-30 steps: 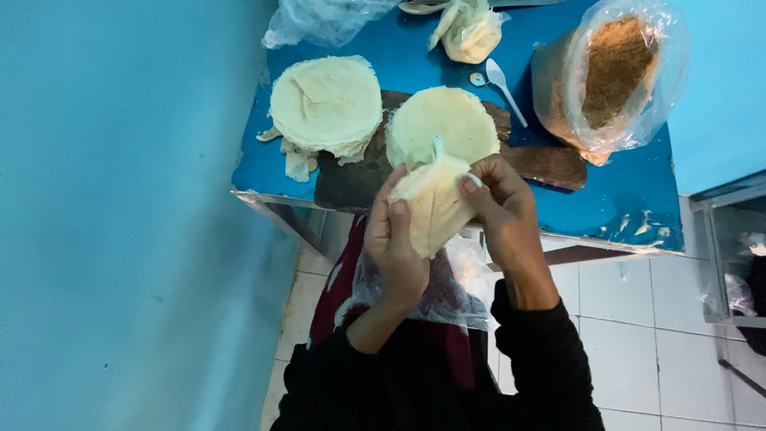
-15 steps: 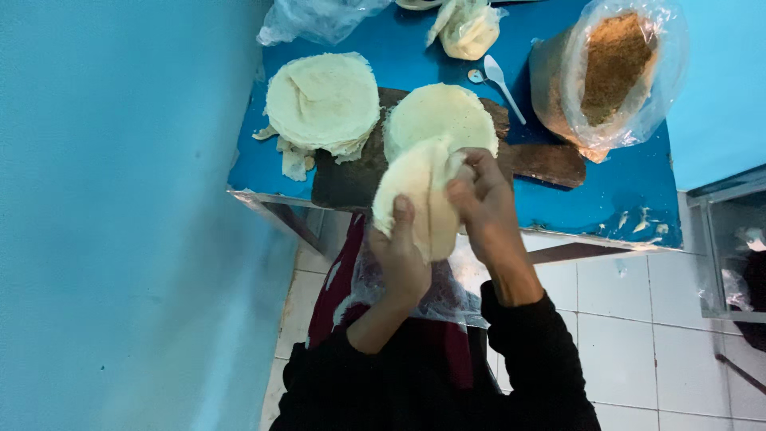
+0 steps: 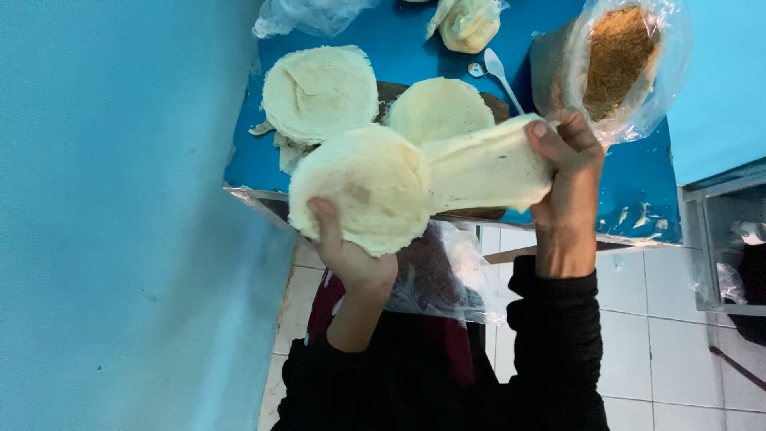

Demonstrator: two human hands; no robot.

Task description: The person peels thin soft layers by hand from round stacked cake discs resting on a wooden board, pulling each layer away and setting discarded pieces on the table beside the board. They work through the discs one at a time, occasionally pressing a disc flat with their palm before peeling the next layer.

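Head view, looking down over a blue table (image 3: 335, 168). Left hand (image 3: 351, 255) under a round thin wrapper sheet (image 3: 359, 195), thumb pressed on its front face, other fingers hidden behind, spread cannot tell. Right hand (image 3: 570, 179) pinching the edge of a second wrapper sheet (image 3: 487, 168) between thumb and curled fingers, pulled sideways off the first; sheets overlapping at the middle, both held up above the table's near edge.

Containers: clear plastic bag (image 3: 638, 72) at right, open at the mouth, filled with brown crumbly filling (image 3: 614, 52). Smaller clear bag (image 3: 471, 24) at top, holding a pale lump, contents not clear. Crumpled empty-looking clear bag (image 3: 307, 14) at top left. Loose plastic sheet (image 3: 447, 275) hanging below the table edge.

Counts: two sheets in hand; one stack of wrappers (image 3: 319, 92) on the table at left; one single round wrapper (image 3: 439, 108) lying on a dark board (image 3: 391, 89); one white plastic spoon (image 3: 501, 73); three bags.
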